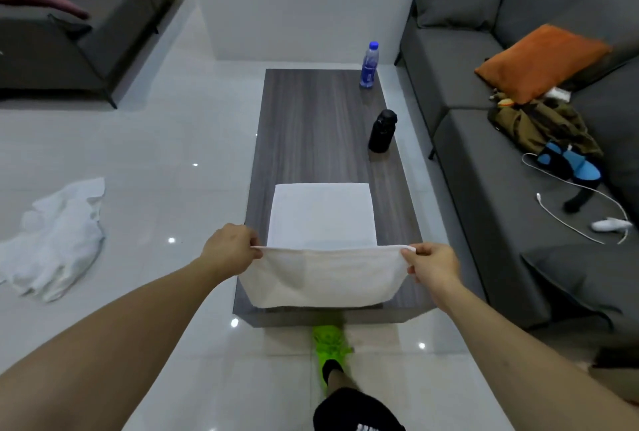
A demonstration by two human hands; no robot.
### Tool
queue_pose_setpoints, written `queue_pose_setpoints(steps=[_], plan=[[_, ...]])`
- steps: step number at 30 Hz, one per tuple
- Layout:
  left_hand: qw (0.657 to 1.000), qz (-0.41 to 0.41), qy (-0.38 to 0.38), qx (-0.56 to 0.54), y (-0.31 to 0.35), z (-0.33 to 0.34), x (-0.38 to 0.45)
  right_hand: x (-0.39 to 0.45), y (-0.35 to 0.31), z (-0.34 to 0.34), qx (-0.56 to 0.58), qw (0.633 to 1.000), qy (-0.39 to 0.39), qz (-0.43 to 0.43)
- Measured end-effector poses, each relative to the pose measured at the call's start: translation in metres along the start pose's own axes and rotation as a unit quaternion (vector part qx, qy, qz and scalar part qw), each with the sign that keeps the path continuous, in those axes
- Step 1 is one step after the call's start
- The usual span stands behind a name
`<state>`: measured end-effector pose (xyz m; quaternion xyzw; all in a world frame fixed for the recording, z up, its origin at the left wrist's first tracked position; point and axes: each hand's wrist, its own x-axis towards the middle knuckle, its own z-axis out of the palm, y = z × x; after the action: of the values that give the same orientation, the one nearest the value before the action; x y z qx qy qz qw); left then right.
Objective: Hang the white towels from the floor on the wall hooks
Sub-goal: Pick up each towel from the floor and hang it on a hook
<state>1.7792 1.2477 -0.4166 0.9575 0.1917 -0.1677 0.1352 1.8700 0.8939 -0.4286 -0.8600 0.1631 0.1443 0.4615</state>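
Note:
A white towel (pixel 325 275) hangs stretched between my two hands over the near end of the dark wooden coffee table (pixel 311 126). My left hand (pixel 230 249) pinches its upper left corner and my right hand (pixel 432 266) pinches its upper right corner. Just beyond it a folded white towel (pixel 321 213) lies flat on the table. A crumpled white towel (pixel 57 240) lies on the tiled floor at the left. No wall hooks are in view.
A blue water bottle (pixel 369 66) and a black bottle (pixel 382 131) stand along the table's right side. Grey sofas flank the table: one at the right (pixel 484 161) with an orange cushion, clothes and a cable, one at the far left (pixel 69 36).

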Motion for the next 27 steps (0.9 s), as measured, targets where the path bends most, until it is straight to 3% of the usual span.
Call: queue_pose_setpoints(steps=[12, 16, 18, 21, 27], plan=[[0.998, -0.059, -0.005, -0.029, 0.020, -0.024, 0.229, 0.227, -0.090, 0.079, -0.041, 0.998, -0.019, 0.035], [0.993, -0.092, 0.021, -0.068, 0.024, -0.004, 0.291, 0.294, -0.098, 0.113, -0.049, 0.997, 0.012, 0.050], [0.990, -0.106, 0.015, -0.093, 0.024, 0.016, 0.305, 0.311, -0.087, 0.125, -0.067, 0.995, 0.012, 0.068], [0.984, -0.132, -0.052, -0.107, 0.024, 0.062, 0.300, 0.310, -0.046, 0.143, -0.098, 0.990, -0.023, 0.096], [0.950, -0.211, -0.183, -0.140, 0.016, 0.165, 0.227, 0.241, 0.064, 0.174, -0.127, 0.960, -0.095, 0.230]])
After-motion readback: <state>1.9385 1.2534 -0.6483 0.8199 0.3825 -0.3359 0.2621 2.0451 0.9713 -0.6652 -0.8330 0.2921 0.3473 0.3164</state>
